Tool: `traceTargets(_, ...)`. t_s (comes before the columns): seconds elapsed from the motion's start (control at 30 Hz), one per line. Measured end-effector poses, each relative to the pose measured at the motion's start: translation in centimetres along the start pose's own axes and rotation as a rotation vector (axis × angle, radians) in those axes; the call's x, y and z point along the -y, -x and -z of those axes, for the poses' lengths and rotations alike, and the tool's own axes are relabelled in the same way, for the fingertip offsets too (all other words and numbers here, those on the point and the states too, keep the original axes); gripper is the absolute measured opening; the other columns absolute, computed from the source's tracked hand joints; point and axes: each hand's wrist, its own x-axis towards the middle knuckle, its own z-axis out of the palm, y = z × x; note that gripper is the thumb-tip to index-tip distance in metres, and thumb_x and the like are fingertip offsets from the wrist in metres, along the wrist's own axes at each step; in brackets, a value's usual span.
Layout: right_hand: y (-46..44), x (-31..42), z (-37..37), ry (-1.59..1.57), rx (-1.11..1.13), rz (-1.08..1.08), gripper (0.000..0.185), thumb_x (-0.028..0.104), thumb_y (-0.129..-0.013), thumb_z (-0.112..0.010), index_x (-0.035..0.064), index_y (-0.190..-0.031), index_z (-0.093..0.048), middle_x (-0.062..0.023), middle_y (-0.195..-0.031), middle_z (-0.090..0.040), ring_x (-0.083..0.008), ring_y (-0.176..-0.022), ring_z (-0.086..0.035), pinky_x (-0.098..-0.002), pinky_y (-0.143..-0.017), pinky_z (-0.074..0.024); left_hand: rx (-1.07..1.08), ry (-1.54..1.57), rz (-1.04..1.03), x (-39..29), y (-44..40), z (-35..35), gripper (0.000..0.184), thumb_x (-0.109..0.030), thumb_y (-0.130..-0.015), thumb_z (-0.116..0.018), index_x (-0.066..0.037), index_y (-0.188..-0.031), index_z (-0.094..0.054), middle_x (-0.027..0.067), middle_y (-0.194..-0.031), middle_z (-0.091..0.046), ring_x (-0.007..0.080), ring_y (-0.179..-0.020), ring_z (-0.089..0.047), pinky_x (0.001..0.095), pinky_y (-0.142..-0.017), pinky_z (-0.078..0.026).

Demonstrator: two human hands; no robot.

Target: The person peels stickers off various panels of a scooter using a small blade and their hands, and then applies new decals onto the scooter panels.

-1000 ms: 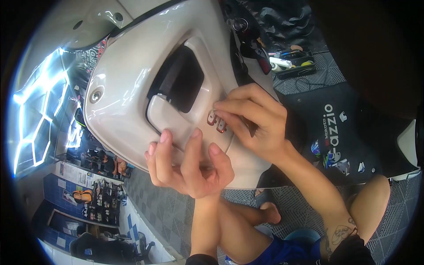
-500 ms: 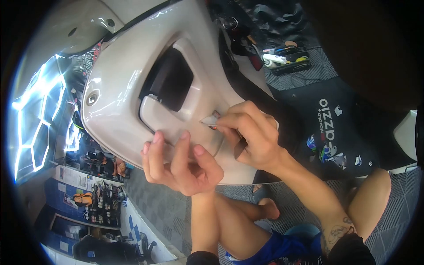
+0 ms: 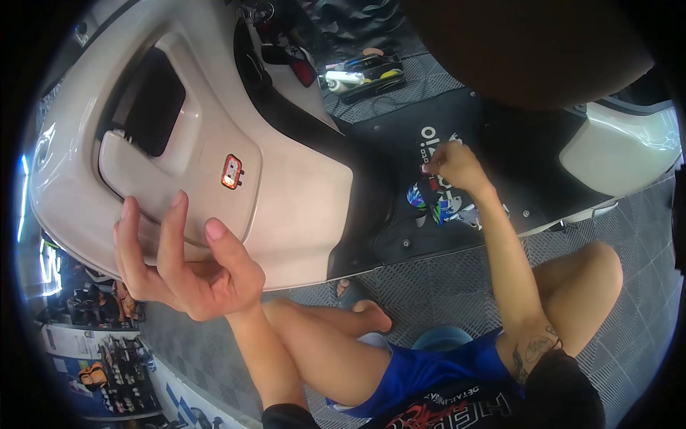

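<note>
A small red-edged sticker [image 3: 231, 172] lies on the cream scooter panel [image 3: 300, 207], below and right of a dark recessed compartment [image 3: 153, 104]. My left hand [image 3: 189, 264] is raised beside the panel's lower edge, palm up, fingers apart and holding nothing. Over the black footboard mat [image 3: 364, 136] is my right hand [image 3: 454, 169], its fingers pinched on a small piece with red on it. Colourful stickers [image 3: 443, 207] lie on the mat just below that hand.
A black tray [image 3: 379, 87] of bottles and tools stands beyond the mat. The dark seat [image 3: 529, 57] overhangs at the upper right. A blue basin [image 3: 443, 337] is on the patterned floor near my legs. Shelves [image 3: 125, 379] stand at the lower left.
My right hand has moved away from the panel to the mat, uncovering the red-edged sticker. The view has turned right. My left hand stays raised with its fingers apart.
</note>
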Motion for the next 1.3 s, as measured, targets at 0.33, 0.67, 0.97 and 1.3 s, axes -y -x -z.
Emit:
traceTargets(0.33,-1.5,-1.7,-2.4,0.604,0.034,-0.11,0.054,0.025,-0.078,-0.085,0.006,-0.123,-0.063,-0.0186,-0.114,-0.074,-0.0362,-0.111,-0.071,-0.0463,-0.091,-0.0585,0.017,0.0,0.012,-0.3,-0.2,0.4,0.026,-0.012,-0.089,-0.067,-0.002,-0.111,-0.075,0.0176,-0.141,-0.055,0.0358,-0.133,-0.047,0.0497,-0.111,-0.04)
traceTargets(0.67,-3.7,-4.6,-1.3,0.402,-0.108,-0.184,0.036,0.024,-0.082,-0.079,0.0127,-0.116,-0.072,-0.0152,-0.112,-0.075,-0.0351,-0.109,-0.071,-0.0465,-0.094,-0.0567,0.093,-0.025,-0.004,0.1,0.3,1.3,0.025,-0.013,-0.088,-0.067,-0.003,-0.11,-0.075,0.0206,-0.14,-0.056,0.039,-0.133,-0.047,0.0546,-0.113,-0.038)
traceTargets(0.97,-3.5,-3.4,-3.2,0.541,-0.356,-0.044,0.029,0.012,-0.082,-0.073,0.012,-0.111,-0.073,-0.0124,-0.106,-0.074,-0.0399,-0.092,-0.074,-0.0483,-0.08,-0.0593,0.1,-0.083,0.047,-0.3,0.6,1.2,0.023,-0.017,-0.087,-0.069,-0.005,-0.105,-0.076,0.0217,-0.139,-0.057,0.0405,-0.132,-0.047,0.0566,-0.114,-0.036)
traceTargets(1.3,6.4,18.9,-6.1,-0.784,-0.292,0.76,0.04,-0.01,-0.092,-0.058,0.0037,-0.127,-0.072,-0.0101,-0.104,-0.064,-0.012,-0.08,-0.062,-0.024,-0.068,-0.0505,-0.017,0.126,0.097,0.7,1.8,1.4,0.029,-0.017,-0.092,-0.063,0.004,-0.112,-0.069,0.0255,-0.145,-0.045,0.0433,-0.14,-0.042,0.0597,-0.115,-0.036)
